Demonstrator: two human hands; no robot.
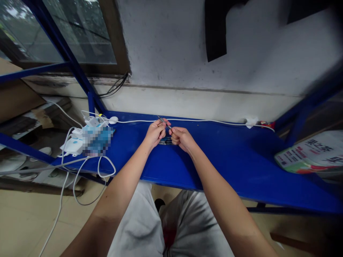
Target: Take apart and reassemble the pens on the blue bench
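Over the middle of the blue shelf [214, 150], a slim, dark pen-like object [161, 120] slants between my two hands. My left hand [156, 132] pinches it along its upper part, its thin tip pointing up and to the left. The fingers of my right hand [180, 137] are closed at its lower right end. Below and between the hands, several thin dark items [166, 141] lie on the blue surface, partly hidden by my fingers.
White power strips and plugs [73, 142] with looping cables sit at the left end, beside a blurred blue item [100, 139]. A white cable [187, 120] runs along the back edge. At the right stands a printed package [311, 153]. Blue frame posts flank both sides.
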